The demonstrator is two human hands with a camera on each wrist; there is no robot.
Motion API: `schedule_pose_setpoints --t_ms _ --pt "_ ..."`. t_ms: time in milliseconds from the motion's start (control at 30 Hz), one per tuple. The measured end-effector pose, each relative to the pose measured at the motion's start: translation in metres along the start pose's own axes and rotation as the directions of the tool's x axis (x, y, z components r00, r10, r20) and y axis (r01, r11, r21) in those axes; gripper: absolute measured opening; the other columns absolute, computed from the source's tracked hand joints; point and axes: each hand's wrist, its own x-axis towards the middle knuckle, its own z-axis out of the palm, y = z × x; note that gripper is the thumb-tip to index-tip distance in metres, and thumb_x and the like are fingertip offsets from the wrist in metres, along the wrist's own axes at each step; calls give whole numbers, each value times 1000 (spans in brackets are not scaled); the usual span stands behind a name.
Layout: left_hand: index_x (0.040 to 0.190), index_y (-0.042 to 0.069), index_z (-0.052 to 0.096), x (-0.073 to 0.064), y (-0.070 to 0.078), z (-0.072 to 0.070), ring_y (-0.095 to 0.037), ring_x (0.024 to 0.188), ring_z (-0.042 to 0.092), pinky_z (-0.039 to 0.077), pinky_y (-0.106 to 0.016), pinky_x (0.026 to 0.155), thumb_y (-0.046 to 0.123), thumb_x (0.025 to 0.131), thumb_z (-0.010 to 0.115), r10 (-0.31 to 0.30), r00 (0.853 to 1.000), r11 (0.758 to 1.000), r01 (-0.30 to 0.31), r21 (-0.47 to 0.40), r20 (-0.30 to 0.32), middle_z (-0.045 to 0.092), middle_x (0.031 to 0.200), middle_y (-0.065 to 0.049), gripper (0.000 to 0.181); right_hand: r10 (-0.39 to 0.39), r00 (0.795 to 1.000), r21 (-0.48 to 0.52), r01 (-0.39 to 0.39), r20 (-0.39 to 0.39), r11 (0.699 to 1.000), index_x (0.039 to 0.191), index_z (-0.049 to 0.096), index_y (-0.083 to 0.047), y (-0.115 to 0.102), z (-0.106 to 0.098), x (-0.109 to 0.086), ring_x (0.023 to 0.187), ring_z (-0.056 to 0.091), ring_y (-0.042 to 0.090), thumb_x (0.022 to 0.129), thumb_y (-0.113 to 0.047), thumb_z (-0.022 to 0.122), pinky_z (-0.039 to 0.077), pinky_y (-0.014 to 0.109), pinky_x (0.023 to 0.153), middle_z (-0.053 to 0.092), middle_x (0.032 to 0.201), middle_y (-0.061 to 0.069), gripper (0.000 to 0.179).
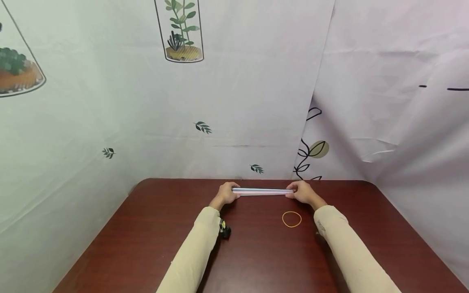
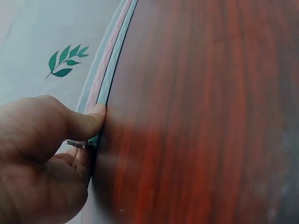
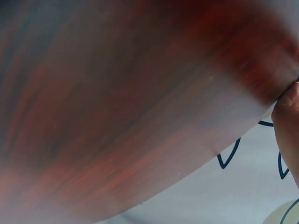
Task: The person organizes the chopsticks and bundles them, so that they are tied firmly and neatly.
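Note:
A bundle of long, slim pastel sticks in white, pink and pale blue-green lies crosswise between my two hands, near the table's far edge. My left hand pinches its left end; in the left wrist view the thumb presses on the sticks close to their dark ends. The right end is held between the thumb and fingers of my right hand. Only part of the right hand shows at the edge of the right wrist view, and the sticks are hidden there. Nearer to me lies a yellow rubber band.
The dark red-brown wooden table has rounded far corners. A pale cloth printed with plants hangs behind it and along the sides. A small black device sits at my left wrist.

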Motion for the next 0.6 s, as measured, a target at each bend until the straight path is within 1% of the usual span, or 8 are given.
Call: schedule_pose_setpoints --t_ms 67,133,233,333,400,533,600 --pt "109 6 66 0 2 0 -28 109 52 42 -40 91 9 80 69 -1 1000 1000 1 16 8 61 112 -11 29 -4 1000 5 4 4 1000 91 69 -6 1 1 0 75 52 17 74 -18 77 42 32 68 63 81 3 23" --pt "107 4 66 -1 3 0 -28 106 53 42 -40 90 9 80 69 8 1000 999 -8 38 9 62 107 -11 27 -2 1000 7 2 3 1000 90 70 -6 1 2 -1 75 53 17 73 -20 78 42 32 68 63 80 3 24" --pt "102 2 68 -1 2 1 -27 100 55 43 -38 88 8 79 70 20 1000 998 -21 62 5 64 100 -10 24 6 1000 7 -6 -4 1000 86 70 -7 3 3 -2 72 51 16 71 -20 79 41 30 66 61 77 2 22" --pt "99 0 68 -1 1 3 -26 97 57 44 -36 87 8 78 70 44 999 996 -44 83 7 65 97 -10 22 6 1000 4 -6 4 1000 85 70 -7 3 3 -3 69 49 14 71 -20 79 40 29 63 59 74 0 21" --pt "98 -1 68 -1 0 3 -26 96 58 45 -36 86 7 78 69 63 998 994 -64 86 10 65 96 -11 22 3 1000 10 -3 14 1000 85 71 -8 3 3 -3 68 48 14 72 -19 79 39 29 62 59 73 0 19" --pt "98 -2 68 1 -1 1 -27 95 59 45 -36 86 6 79 68 105 994 989 -106 102 21 65 96 -12 21 -31 998 3 30 47 1000 84 70 -7 0 0 -2 68 49 14 75 -16 76 40 30 63 61 73 -1 13" --pt "100 -1 66 2 -2 -1 -27 96 58 45 -36 87 7 80 68 104 994 988 -108 109 40 64 97 -11 22 -42 997 4 42 65 999 84 70 -7 -2 -1 -1 69 50 14 76 -15 75 41 30 64 61 74 -1 12"
